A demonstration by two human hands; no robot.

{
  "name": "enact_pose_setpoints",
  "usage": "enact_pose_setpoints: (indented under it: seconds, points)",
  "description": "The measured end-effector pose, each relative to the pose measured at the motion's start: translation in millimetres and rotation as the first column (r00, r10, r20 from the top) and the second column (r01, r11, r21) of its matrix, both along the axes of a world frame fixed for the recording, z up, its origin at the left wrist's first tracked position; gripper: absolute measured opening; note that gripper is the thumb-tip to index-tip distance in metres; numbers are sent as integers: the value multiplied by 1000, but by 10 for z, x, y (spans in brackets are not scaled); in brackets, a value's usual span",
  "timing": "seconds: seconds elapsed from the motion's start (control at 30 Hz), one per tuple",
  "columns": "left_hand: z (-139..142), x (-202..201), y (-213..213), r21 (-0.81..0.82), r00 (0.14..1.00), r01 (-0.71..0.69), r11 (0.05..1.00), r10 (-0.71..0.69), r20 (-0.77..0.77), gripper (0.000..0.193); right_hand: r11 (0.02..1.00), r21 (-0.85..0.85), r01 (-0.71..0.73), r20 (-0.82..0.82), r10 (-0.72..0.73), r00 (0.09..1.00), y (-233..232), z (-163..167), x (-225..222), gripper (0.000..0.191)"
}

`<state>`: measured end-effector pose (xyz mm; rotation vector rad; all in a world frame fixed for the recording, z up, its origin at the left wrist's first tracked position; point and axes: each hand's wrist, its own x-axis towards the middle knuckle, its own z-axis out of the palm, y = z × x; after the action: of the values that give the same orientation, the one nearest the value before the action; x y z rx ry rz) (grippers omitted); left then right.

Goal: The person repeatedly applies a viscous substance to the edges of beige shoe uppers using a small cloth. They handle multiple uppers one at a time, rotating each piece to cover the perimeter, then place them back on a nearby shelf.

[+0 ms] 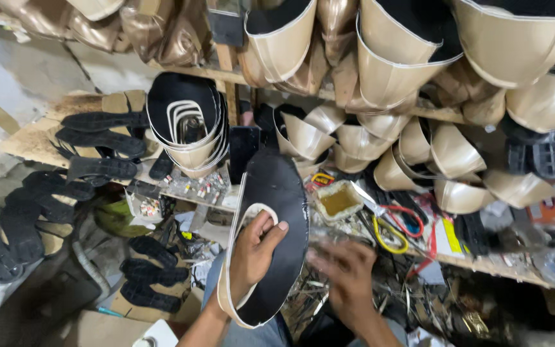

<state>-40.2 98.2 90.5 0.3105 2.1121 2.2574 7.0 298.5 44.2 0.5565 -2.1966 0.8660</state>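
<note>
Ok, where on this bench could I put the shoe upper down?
Little bare room: the bench is crowded around the glue tray and scissors. The freest patch is the board's far-left end, beside the black soles.

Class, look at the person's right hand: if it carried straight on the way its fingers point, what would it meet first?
The right hand, blurred, points up and left toward the black shoe upper held by the left hand. It would probably meet that upper's edge first, though depth is unclear.
</note>
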Motion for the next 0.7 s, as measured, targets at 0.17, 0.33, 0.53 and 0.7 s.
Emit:
enact_pose_setpoints:
  seconds: [0.17,0.33,0.53,0.7]
  points:
    - [28,22,65,75,1000,8,997,-10,26,8,981,182,72,-128,-49,991,48,68,-6,57]
    - [33,-10,0,-15,981,-101,995,102,163,21,952,264,-153,-296,231,927,18,99,181,45]
    - [16,2,-37,-11,936,-77,997,76,345,28,901,415,-128,-349,287,892,80,122,287,36]
    - [33,15,-22,71,983,38,997,-50,176,16,977,213,-17,-234,67,970,86,30,98,60]
